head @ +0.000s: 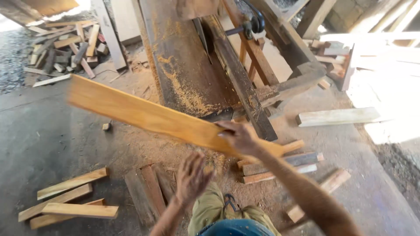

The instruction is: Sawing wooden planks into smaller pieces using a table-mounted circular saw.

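Note:
My right hand (238, 136) grips a long yellowish wooden plank (140, 113) near its right end; the plank slants up and away to the left and looks blurred. My left hand (191, 177) hangs below the plank with fingers spread, holding nothing. Beyond the plank stands a dark metal saw table (183, 61) dusted with sawdust, a slot running along its top. My knees in olive trousers (214, 209) show at the bottom.
Short planks (65, 199) lie on the concrete floor at lower left, darker boards (146, 192) beside my left hand, more offcuts (280, 164) at right. A pale board (339, 116) lies further right. A scrap pile (65, 48) sits at top left.

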